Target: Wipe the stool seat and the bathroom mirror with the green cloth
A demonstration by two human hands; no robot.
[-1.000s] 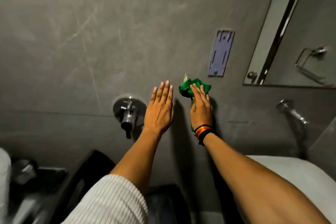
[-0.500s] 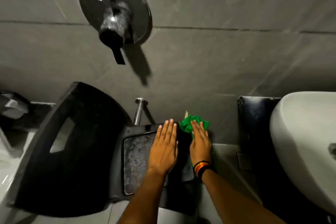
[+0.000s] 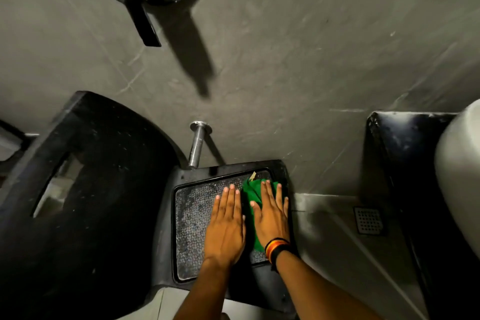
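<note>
A dark square stool (image 3: 270, 166) stands against the grey wall; its seat (image 3: 192, 213) has a speckled textured inset. My right hand (image 3: 271, 215) lies flat on the green cloth (image 3: 252, 189), pressing it onto the seat's right side. The cloth shows beyond my fingertips and between my two hands. My left hand (image 3: 226, 226) rests flat with fingers straight on the bare seat just left of the cloth, holding nothing. The bathroom mirror is out of view.
A large black curved chair back (image 3: 91, 189) fills the left. A chrome pipe (image 3: 196, 145) juts from the wall behind the stool. A wall tap handle (image 3: 145, 21) hangs above. At right sit a white basin (image 3: 457, 171), a dark cabinet (image 3: 405, 163) and a floor drain (image 3: 368, 219).
The view dropped from the wall and mirror down to the stool. Both hands came down with the cloth and now lie flat on the seat.
</note>
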